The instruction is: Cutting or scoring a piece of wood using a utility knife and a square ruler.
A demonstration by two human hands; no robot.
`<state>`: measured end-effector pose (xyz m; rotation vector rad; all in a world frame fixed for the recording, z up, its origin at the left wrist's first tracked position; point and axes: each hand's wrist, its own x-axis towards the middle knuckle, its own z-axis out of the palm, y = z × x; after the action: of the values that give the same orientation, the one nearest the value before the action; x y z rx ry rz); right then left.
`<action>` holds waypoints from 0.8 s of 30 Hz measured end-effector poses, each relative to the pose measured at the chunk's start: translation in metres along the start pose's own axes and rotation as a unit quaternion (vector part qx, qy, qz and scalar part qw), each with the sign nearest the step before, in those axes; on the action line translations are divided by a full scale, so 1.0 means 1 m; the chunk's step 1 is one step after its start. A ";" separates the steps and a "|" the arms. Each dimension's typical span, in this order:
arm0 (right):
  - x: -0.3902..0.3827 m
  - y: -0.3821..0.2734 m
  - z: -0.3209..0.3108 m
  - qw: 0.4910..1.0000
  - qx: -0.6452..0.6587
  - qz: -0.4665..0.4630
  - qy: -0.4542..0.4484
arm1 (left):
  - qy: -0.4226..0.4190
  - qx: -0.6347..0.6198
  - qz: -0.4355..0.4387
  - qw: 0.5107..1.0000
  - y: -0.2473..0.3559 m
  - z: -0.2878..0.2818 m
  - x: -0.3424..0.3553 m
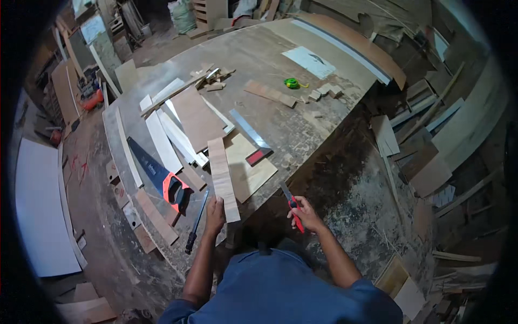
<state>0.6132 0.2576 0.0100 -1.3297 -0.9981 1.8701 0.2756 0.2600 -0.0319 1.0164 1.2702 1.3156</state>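
My left hand (216, 215) is closed on the near left edge of a thin light wooden strip (223, 175), which slants away over the workbench. My right hand (306, 215), off the bench's near edge, grips a red utility knife (294, 208) with its blade out, pointing away and apart from the strip. A slim tool with a black handle (191, 241) lies just left of my left hand. Beyond the strip are a plywood piece (248, 171) and a try square (251, 133) with a red stock. Farther left rests a handsaw (154, 170) with an orange and black handle.
The large worn workbench (291, 135) carries white strips (162, 141), a brown panel (195, 119), wood offcuts (270, 93), small blocks (326, 90) and a green tape measure (292, 83). A white panel (43, 210) stands at left. Scrap boards (431, 167) lean at right.
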 end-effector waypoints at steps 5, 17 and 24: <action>-0.020 -0.024 -0.008 0.990 -0.088 -0.073 0.086 | -0.031 -0.048 -0.064 0.996 -0.002 0.028 -0.010; -0.046 -0.015 -0.134 0.966 -0.084 -0.195 0.149 | -0.044 -0.006 -0.024 0.999 -0.035 0.180 -0.014; -0.044 -0.018 -0.225 0.965 -0.062 -0.220 0.125 | -0.037 -0.016 -0.067 0.997 -0.042 0.287 -0.033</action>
<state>0.8418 0.2800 0.0007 -1.2511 -1.1767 1.2933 0.5668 0.2679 -0.0441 0.9337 1.2358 1.1822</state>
